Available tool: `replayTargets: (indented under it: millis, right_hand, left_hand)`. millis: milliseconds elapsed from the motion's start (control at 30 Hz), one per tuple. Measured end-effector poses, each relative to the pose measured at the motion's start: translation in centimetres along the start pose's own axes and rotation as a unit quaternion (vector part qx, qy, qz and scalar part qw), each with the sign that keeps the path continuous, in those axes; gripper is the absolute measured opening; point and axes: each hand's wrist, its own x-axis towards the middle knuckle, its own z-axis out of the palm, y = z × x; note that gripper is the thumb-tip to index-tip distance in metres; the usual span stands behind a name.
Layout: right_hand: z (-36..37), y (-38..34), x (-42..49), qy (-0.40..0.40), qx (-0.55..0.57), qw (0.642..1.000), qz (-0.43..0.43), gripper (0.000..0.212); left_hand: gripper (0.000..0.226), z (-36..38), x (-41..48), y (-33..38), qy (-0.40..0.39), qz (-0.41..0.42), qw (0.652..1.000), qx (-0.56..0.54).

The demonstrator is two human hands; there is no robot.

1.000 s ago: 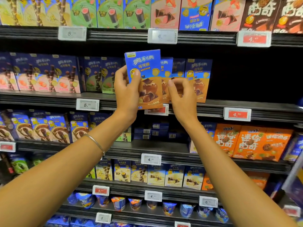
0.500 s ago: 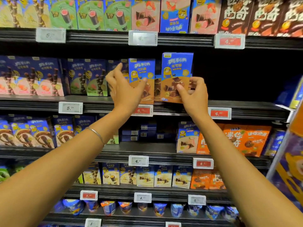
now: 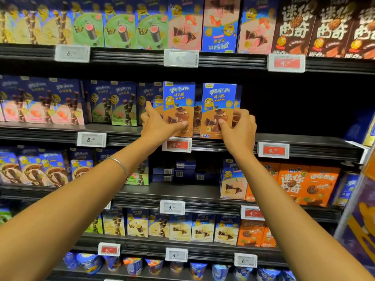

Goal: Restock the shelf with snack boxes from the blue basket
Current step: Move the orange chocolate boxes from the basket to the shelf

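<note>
Pink-fronted boxes [image 3: 40, 106] and green-fronted boxes [image 3: 116, 107] are lined up on the left part of the shelf [image 3: 308, 139], second from the top. A thin bracelet [image 3: 120, 165] is worn on the left wrist. The left hand [image 3: 157, 125] is raised to the shelf: its thumb is pressed on the front of the left snack box [image 3: 179, 104], the index finger is stretched up by the box's left edge, and the other fingers cannot be made out behind it. That box is stood upright at the shelf's front edge, just above a red price tag [image 3: 177, 145]. Just beside it, a narrow gap between, the right snack box [image 3: 218, 102] is stood upright too. More boxes of the same print are seen behind both. The right snack box is pinched by the right hand [image 3: 239, 129], with the thumb on the front and the fingers [image 3: 244, 117] curled round the right edge. Farther right the shelf is in shadow, and a second red price tag [image 3: 273, 150] is fixed on its rail.
</note>
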Motion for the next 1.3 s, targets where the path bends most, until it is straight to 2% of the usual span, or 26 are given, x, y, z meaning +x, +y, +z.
replayTargets:
  millis: [133,333,500,900,1300]
  right_hand:
    - [0.1,-0.1,0.3,-0.002,0.001,1.0,-0.003,0.05]
    - [-0.2,-0.3,0.9,-0.067,0.078,0.994,0.049,0.075]
    - [-0.5,-0.4,1.5,-0.106,0.093,0.988,0.068,0.065]
    - [-0.4,-0.4,1.4,-0.111,0.077,0.989,0.06,0.076]
    - [0.0,-0.5,1.0,-0.107,0.055,0.991,0.061,0.075]
  left_hand:
    - [0.141,0.3,0.4,0.2,-0.008,-0.005,1.0,-0.002]
    - [0.131,0.3,1.1,0.3,-0.01,-0.015,1.0,-0.009]
    - [0.129,0.5,1.4,0.3,-0.006,-0.018,1.0,-0.004]
    - [0.125,0.5,1.6,0.0,-0.003,-0.009,1.0,0.007]
    - [0.132,0.8,1.3,0.1,-0.001,-0.018,0.999,0.029]
